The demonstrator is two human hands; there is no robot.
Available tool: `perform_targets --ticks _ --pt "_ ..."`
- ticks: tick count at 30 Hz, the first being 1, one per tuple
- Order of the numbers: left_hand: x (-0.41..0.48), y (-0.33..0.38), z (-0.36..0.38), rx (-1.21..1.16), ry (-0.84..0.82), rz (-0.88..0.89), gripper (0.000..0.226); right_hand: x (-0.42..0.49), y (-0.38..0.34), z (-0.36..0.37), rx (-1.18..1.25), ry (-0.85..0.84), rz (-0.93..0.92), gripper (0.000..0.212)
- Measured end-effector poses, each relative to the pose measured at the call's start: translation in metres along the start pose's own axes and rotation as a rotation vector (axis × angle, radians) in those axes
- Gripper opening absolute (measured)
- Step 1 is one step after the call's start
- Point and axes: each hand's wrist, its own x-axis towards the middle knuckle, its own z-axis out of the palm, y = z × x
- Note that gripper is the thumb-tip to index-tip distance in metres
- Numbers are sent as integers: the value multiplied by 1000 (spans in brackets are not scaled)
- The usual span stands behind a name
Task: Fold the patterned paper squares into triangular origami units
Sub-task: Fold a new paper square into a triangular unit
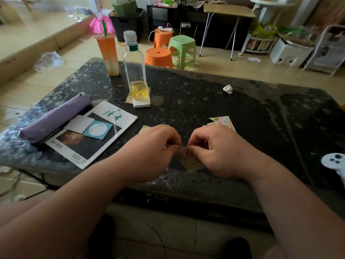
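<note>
On the dark table [205, 101], nearer the person than the clear bottle [135, 71] and a little to its right, the two hands meet over one small patterned paper [189, 162]. The left hand [156, 146] and the right hand [218, 152] are close together, fingers curled, each pinching the paper's upper edge. The paper hangs tilted below the fingertips, one corner pointing toward the person. Whether it touches the table cannot be told.

Nearer than the bottle and well to its right, just beyond the right hand, lie a few folded patterned pieces [224, 121] with pointed corners. Another patterned scrap [144, 128] peeks out just beyond the left hand, nearer than the bottle.

The bottle stands upright, with a little yellow liquid at the bottom, on a white pad [142, 104]. Just behind it and to its left stands a tall orange cup [108, 53] with a green straw. Nearer than the bottle and to its left lies a magazine [89, 135], with a purple pouch [56, 116] resting along its far left edge. A crumpled white paper ball [227, 89] lies well to the bottle's right.
</note>
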Motion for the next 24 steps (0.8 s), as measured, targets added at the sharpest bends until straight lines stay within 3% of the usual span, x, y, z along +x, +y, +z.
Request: perform_targets --ticks 5,9,10,12,14,16,20,24 --pt "2 -14 -7 74 -29 -88 13 -2 6 -11 -57 -5 56 14" --pt "7 -26 -18 54 4 -266 12 -5 22 -22 -33 81 124 15" --pt "9 -27 -18 -74 38 -335 11 -6 24 -22 -21 109 121 14" --pt "9 -22 -16 -555 16 -540 21 -7 28 -16 -26 164 55 13" --pt "7 -14 -12 -953 -184 -715 48 -7 27 -7 -89 203 -92 13" --pt "5 -11 -7 -1099 -397 -779 63 -5 24 0 -167 255 -286 12" --pt "4 -5 -5 -1210 -503 -721 28 0 21 3 -219 348 -505 14" --pt "3 -3 1 -1362 -403 -702 11 0 27 6 -197 445 -420 26"
